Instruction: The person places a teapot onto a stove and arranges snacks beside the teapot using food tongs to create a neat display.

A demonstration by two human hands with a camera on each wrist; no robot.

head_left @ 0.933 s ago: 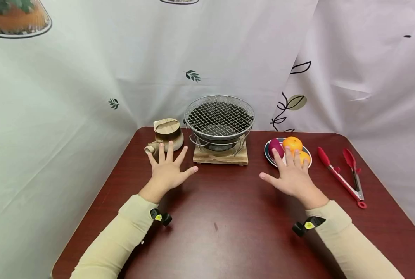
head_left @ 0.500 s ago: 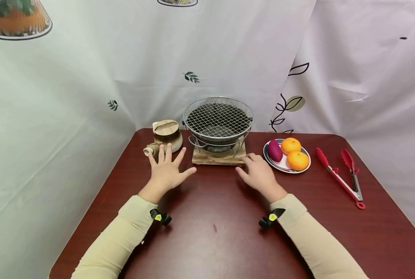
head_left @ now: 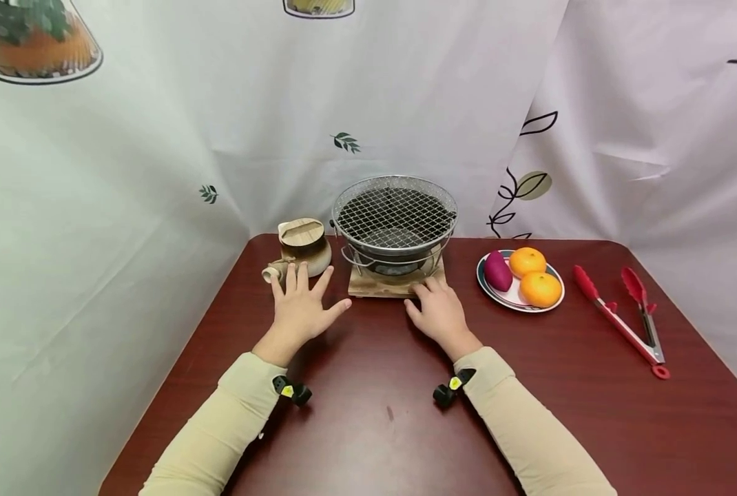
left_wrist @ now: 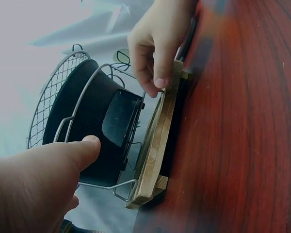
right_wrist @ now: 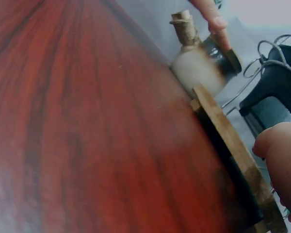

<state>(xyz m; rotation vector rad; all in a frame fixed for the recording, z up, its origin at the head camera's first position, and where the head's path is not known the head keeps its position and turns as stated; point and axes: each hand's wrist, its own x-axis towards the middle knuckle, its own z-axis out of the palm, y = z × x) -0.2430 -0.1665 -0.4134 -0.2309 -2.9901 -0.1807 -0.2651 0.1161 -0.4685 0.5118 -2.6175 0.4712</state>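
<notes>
My left hand (head_left: 300,313) is spread with straight fingers, fingertips overlapping the side handle of a brown-and-cream pot (head_left: 319,263) with a wooden lid (head_left: 302,232). In the middle, a round tabletop grill (head_left: 395,219) with a wire mesh top stands on a wooden base (head_left: 377,284). At the right front of this base is my right hand (head_left: 441,317), fingers loosely bent over its edge. The left wrist view shows the right thumb and fingers right at the wooden board (left_wrist: 157,141), apart from each other. Neither hand holds anything.
Right of the grill, a plate (head_left: 499,297) bears two oranges (head_left: 541,289) and a purple oval fruit or vegetable (head_left: 498,271). Red-tipped tongs (head_left: 631,334) lie spread at the table's right side. White printed cloth (head_left: 406,103) hangs behind the dark red table (head_left: 368,386).
My right hand has moved left from over the plate to the grill's wooden base, its spread fingers now loosely bent. The left hand stays spread by the pot. The head view has shifted slightly.
</notes>
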